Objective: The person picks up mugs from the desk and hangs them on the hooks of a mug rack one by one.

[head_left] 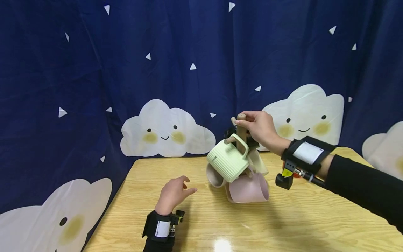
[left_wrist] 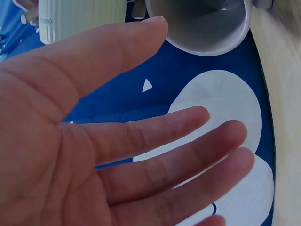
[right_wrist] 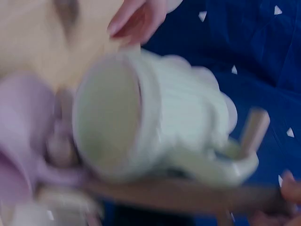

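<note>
My right hand (head_left: 262,127) grips the top of a wooden mug tree (head_left: 241,132), thumb and fingers round its post. A pale green ribbed mug (head_left: 225,161) hangs by its handle from an upper peg, tilted. Below it are a pink mug (head_left: 248,189) lying sideways and a greyish-white mug (head_left: 214,175), whose open mouth faces the left wrist view. Behind the post, a dark mug (head_left: 252,142) and a cream mug (head_left: 259,162) are partly hidden. The tree's base is hidden by the mugs. My left hand (head_left: 172,193), holding nothing, hovers left of the mugs with fingers spread.
A light wooden table (head_left: 151,171) lies under everything. Behind it hangs a dark blue curtain (head_left: 176,45) with white clouds and triangles. Something red (head_left: 296,174) shows behind the right wrist's camera.
</note>
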Motion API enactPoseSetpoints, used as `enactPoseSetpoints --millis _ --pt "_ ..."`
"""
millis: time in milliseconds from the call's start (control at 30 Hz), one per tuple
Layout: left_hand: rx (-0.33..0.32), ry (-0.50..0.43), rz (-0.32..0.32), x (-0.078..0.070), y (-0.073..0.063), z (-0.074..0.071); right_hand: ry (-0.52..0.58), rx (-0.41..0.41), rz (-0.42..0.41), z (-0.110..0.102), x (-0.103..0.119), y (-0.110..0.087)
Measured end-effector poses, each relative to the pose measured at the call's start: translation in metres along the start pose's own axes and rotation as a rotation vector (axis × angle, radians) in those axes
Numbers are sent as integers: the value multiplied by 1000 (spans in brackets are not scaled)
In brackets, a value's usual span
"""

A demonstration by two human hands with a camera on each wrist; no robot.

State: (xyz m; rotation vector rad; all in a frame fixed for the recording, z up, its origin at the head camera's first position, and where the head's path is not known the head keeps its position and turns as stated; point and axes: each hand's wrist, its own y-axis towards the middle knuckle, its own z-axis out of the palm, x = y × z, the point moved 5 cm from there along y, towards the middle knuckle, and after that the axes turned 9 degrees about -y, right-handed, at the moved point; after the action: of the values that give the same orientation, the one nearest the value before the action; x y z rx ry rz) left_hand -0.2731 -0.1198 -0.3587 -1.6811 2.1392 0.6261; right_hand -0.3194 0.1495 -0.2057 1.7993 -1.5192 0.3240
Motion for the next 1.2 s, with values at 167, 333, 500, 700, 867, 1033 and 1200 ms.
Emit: enactPoseSetpoints --millis 167,333,500,700,867,1033,1200 --pt "6 1 -15 0 0 0 -72 228 -103 -8 -3 17" --pt "11 -1 7 -2 0 -1 23 468 -254 -10 -13 37" --pt "8 3 17 -2 -1 -1 204 674 -331 -2 -22 44" --pt "12 7 22 -3 -2 -1 333 715 -358 8 -30 46" --pt "12 6 19 -5 0 0 354 571 -396 5 -30 40" --pt "20 8 13 -6 0 2 387 476 -366 6 -28 33" --pt "25 6 11 -6 0 5 379 405 -276 5 -29 27"
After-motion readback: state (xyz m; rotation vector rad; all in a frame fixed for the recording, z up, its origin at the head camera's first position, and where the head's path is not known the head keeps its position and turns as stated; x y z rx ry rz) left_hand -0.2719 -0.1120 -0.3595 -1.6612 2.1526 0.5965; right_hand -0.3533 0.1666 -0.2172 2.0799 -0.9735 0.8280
